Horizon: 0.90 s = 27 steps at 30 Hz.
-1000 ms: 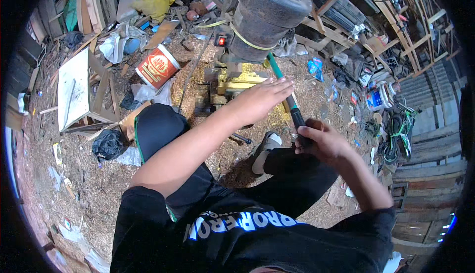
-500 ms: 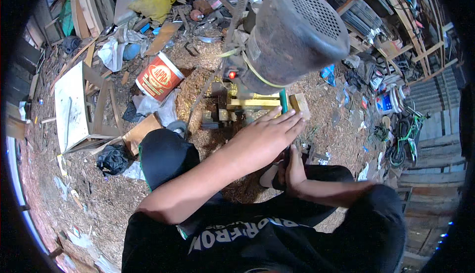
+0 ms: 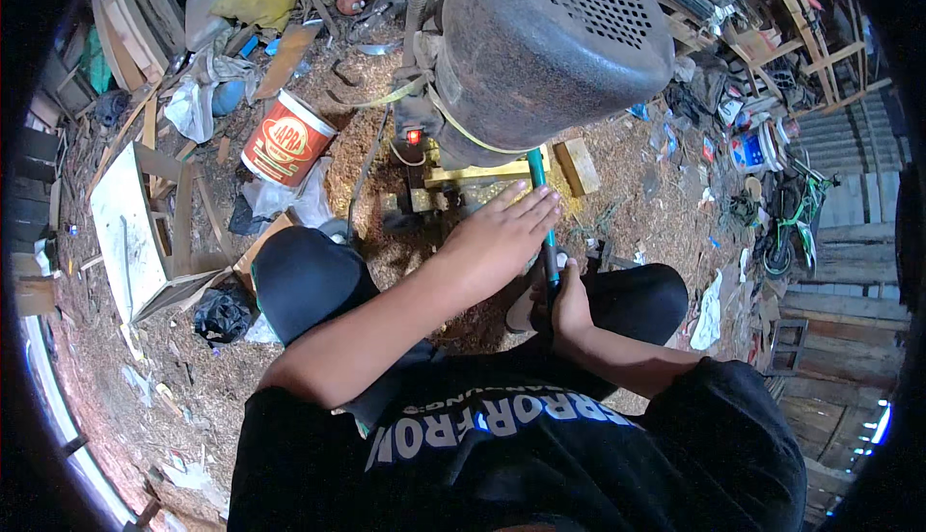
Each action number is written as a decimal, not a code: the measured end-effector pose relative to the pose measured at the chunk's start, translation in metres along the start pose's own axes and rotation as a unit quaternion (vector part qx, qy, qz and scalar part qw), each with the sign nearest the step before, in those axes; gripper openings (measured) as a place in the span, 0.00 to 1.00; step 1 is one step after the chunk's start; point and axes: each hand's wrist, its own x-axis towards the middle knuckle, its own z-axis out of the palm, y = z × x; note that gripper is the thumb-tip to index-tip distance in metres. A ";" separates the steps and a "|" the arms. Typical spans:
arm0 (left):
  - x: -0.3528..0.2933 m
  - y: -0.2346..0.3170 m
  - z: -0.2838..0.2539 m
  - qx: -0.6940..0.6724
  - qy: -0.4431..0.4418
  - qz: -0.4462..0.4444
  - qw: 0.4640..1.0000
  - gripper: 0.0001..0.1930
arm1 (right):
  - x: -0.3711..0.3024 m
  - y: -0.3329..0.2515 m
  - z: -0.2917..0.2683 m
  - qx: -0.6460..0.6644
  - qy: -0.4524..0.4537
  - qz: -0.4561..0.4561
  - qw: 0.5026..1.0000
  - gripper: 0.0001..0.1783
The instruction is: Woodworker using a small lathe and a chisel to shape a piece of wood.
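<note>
Green on its upper part and black toward its lower end, a slim rod [image 3: 536, 167] slants down from beside the dark motor housing to the person's hands. The left hand [image 3: 502, 238] lies palm down with its fingers stretched out, their tips over the rod. The right hand [image 3: 572, 305] is at the rod's black end, thumb side up; its other fingers are hidden, so whether they close round it cannot be told.

Just above, the scuffed motor housing [image 3: 550, 59] looms large, with a cream strap about its lower part and a red-lit switch [image 3: 414, 136] at its left. Under it runs a yellow bar [image 3: 473, 173], and right of the rod lies a pale wood block [image 3: 578, 166]. Shavings cover the floor [image 3: 637, 206]. Farther left stand a red-and-white bucket [image 3: 289, 138] and a white-topped wooden frame [image 3: 130, 233], tipped on its side; far right, a small green bike [image 3: 793, 228].
</note>
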 end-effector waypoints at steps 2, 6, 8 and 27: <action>-0.003 0.003 0.006 0.031 0.013 -0.009 0.999 0.29 | -0.018 -0.020 0.007 0.051 0.005 0.004 0.999 0.33; 0.001 0.006 0.012 0.026 0.001 -0.019 0.999 0.29 | -0.024 -0.032 0.022 0.056 0.047 -0.017 0.997 0.31; 0.002 0.005 0.018 0.012 0.009 -0.021 1.000 0.29 | -0.023 -0.033 0.026 0.043 0.052 -0.037 0.997 0.32; 0.016 0.003 0.082 0.111 -0.111 -0.093 0.983 0.28 | 0.041 0.017 0.097 -0.159 0.176 -0.173 0.956 0.37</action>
